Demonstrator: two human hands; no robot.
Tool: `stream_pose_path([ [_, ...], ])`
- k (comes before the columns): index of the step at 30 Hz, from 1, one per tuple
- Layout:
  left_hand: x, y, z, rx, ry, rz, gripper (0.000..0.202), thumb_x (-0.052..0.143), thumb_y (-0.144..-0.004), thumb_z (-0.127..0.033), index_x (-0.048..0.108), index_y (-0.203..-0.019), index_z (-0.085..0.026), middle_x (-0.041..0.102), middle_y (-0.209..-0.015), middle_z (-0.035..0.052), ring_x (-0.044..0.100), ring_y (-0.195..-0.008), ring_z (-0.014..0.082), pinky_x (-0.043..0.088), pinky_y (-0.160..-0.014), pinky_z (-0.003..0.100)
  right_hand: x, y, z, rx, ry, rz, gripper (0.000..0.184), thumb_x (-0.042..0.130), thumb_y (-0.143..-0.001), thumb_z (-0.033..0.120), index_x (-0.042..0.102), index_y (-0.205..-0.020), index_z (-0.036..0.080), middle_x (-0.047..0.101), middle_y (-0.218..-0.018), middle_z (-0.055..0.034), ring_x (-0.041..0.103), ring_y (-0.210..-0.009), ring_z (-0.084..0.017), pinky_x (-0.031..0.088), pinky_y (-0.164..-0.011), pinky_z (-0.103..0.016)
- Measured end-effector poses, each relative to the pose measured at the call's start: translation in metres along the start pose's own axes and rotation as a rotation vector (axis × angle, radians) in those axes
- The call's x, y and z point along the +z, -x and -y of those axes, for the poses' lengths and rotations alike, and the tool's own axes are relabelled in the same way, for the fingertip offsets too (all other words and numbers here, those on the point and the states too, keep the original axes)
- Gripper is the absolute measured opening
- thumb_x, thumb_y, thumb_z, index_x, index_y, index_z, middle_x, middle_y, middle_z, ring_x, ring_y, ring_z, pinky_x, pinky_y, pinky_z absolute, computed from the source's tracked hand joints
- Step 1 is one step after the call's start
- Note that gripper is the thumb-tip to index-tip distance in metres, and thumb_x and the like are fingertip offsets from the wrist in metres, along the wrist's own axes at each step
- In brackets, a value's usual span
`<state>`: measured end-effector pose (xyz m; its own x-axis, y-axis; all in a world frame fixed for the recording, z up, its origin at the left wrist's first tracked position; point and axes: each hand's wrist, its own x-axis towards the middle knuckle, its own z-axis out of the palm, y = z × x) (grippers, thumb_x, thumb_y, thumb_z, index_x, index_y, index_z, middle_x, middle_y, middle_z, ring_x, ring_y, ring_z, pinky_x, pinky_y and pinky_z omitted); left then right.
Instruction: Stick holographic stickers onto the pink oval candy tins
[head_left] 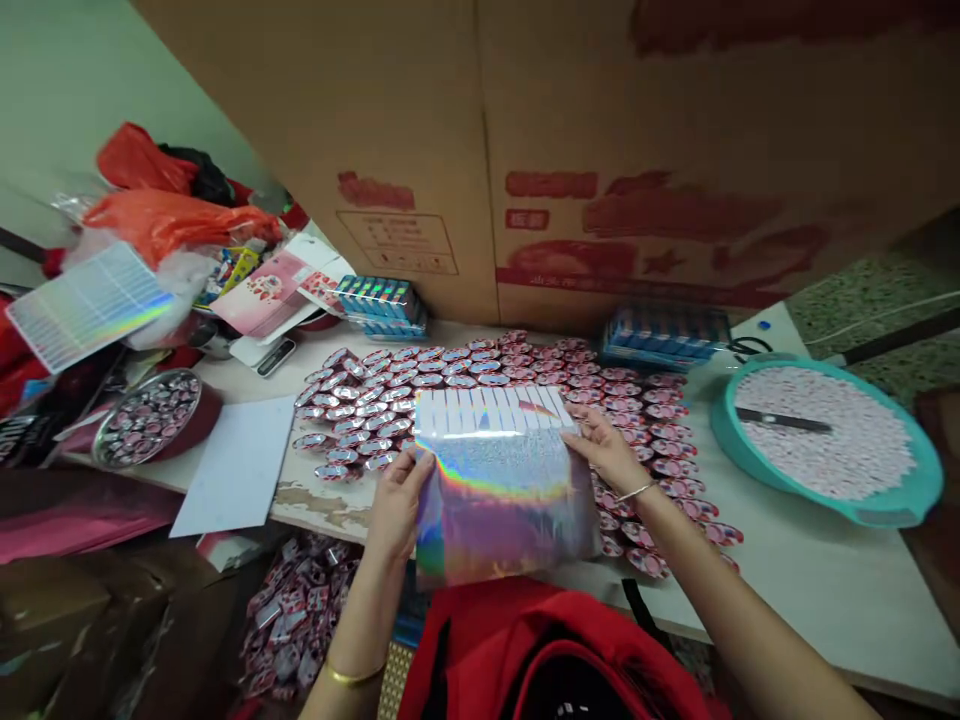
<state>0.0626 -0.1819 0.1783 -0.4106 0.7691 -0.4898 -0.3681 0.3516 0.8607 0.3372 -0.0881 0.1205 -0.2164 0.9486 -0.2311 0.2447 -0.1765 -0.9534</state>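
Note:
Between my two hands is a shiny holographic sticker sheet (502, 480), tilted over the table's front edge. White strips show along its far end, and rainbow bands cross its middle. My left hand (401, 490) pinches its left edge with thumb and fingers. On the opposite side, my right hand (607, 450) grips the right edge near the far corner. Rows of small pink-and-silver packets (457, 368) lie behind the sheet and on both sides of it. The sheet hides some of them.
A turquoise basin (724, 440) of small white pieces, with a dark flat tool (784, 420) on top, stands right. Blue packs (382, 305) sit before a large cardboard box (420, 120). Left are a metal bowl (206, 415), white paper (236, 465) and another holographic sheet (90, 305).

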Motion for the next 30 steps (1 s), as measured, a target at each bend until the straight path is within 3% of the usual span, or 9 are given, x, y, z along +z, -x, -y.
stream_pose_path([
  [3, 0.046, 0.023, 0.003, 0.086, -0.045, 0.161, 0.037, 0.078, -0.067, -0.046, 0.058, -0.078, -0.018, 0.058, -0.068, -0.0037, 0.053, -0.061, 0.0087, 0.045, -0.060, 0.020, -0.028, 0.014, 0.024, -0.345, 0.471, -0.233, 0.075, 0.055, -0.083, 0.064, 0.045, -0.143, 0.021, 0.050, -0.140, -0.0179, 0.044, -0.131, -0.036, 0.036, -0.106, -0.056],
  [7, 0.093, 0.051, -0.009, 0.220, -0.243, 0.421, 0.034, 0.069, -0.078, -0.049, 0.056, -0.078, -0.018, 0.053, -0.068, -0.0030, 0.047, -0.062, 0.0089, 0.041, -0.060, 0.020, -0.036, 0.034, 0.073, -0.798, 0.727, -0.007, 0.088, 0.048, -0.083, 0.073, 0.031, -0.152, 0.020, 0.026, -0.159, -0.0144, 0.014, -0.149, -0.033, 0.015, -0.119, -0.055],
  [9, 0.106, 0.062, -0.021, 0.354, -0.379, 0.521, 0.034, 0.065, -0.082, -0.048, 0.053, -0.074, -0.017, 0.049, -0.067, -0.0033, 0.043, -0.062, 0.0088, 0.038, -0.060, 0.020, -0.034, 0.038, 0.089, -0.906, 0.719, 0.103, 0.087, 0.045, -0.084, 0.074, 0.031, -0.151, 0.019, 0.033, -0.156, -0.0149, 0.020, -0.148, -0.032, 0.014, -0.119, -0.055],
  [11, 0.112, 0.071, -0.035, 0.483, -0.516, 0.603, 0.032, 0.061, -0.086, -0.047, 0.053, -0.074, -0.018, 0.049, -0.069, -0.0025, 0.044, -0.066, 0.0100, 0.039, -0.064, 0.022, -0.033, 0.040, 0.096, -0.953, 0.638, 0.185, 0.079, 0.043, -0.088, 0.071, 0.038, -0.147, 0.018, 0.049, -0.145, -0.0157, 0.040, -0.137, -0.029, 0.022, -0.116, -0.052],
  [13, 0.113, 0.077, -0.047, 0.559, -0.646, 0.667, 0.030, 0.056, -0.090, -0.045, 0.056, -0.079, -0.018, 0.055, -0.076, -0.0004, 0.048, -0.072, 0.0122, 0.041, -0.069, 0.025, -0.034, 0.041, 0.097, -0.951, 0.526, 0.244, 0.068, 0.046, -0.089, 0.067, 0.051, -0.135, 0.017, 0.065, -0.123, -0.0142, 0.059, -0.114, -0.025, 0.037, -0.104, -0.043],
  [15, 0.115, 0.082, -0.056, 0.652, -0.776, 0.631, 0.028, 0.054, -0.091, -0.043, 0.057, -0.079, -0.018, 0.056, -0.076, 0.0003, 0.049, -0.072, 0.0132, 0.041, -0.069, 0.026, -0.034, 0.043, 0.096, -0.902, 0.435, 0.253, 0.053, 0.050, -0.090, 0.061, 0.062, -0.117, 0.016, 0.071, -0.099, -0.0101, 0.064, -0.090, -0.020, 0.044, -0.085, -0.032],
  [20, 0.133, 0.093, -0.065, 0.976, -0.831, 0.279, 0.026, 0.079, -0.070, -0.036, 0.064, -0.085, -0.021, 0.060, -0.085, 0.0024, 0.053, -0.085, 0.0183, 0.042, -0.078, 0.029, -0.042, 0.046, 0.102, -0.763, 0.280, 0.332, 0.035, 0.046, -0.097, 0.046, 0.069, -0.091, 0.021, 0.066, -0.075, -0.0024, 0.057, -0.069, -0.014, 0.036, -0.066, -0.023],
  [24, 0.148, 0.089, -0.053, 0.789, -0.700, 0.351, 0.022, 0.076, -0.072, -0.037, 0.063, -0.070, -0.020, 0.057, -0.071, 0.0010, 0.050, -0.071, 0.0162, 0.040, -0.071, 0.027, -0.065, 0.046, 0.108, -0.666, 0.276, 0.443, 0.039, 0.048, -0.093, 0.051, 0.068, -0.080, 0.020, 0.057, -0.064, 0.0010, 0.048, -0.062, -0.013, 0.032, -0.062, -0.023],
  [30, 0.143, 0.062, -0.002, 0.627, -0.444, 0.168, 0.027, 0.067, -0.080, -0.041, 0.053, -0.070, -0.021, 0.047, -0.061, -0.0032, 0.041, -0.058, 0.0114, 0.033, -0.057, 0.024, -0.107, 0.041, 0.088, -0.520, 0.400, 0.538, 0.033, 0.057, -0.087, 0.050, 0.065, -0.076, 0.020, 0.055, -0.063, 0.0016, 0.043, -0.061, -0.013, 0.029, -0.060, -0.024],
])
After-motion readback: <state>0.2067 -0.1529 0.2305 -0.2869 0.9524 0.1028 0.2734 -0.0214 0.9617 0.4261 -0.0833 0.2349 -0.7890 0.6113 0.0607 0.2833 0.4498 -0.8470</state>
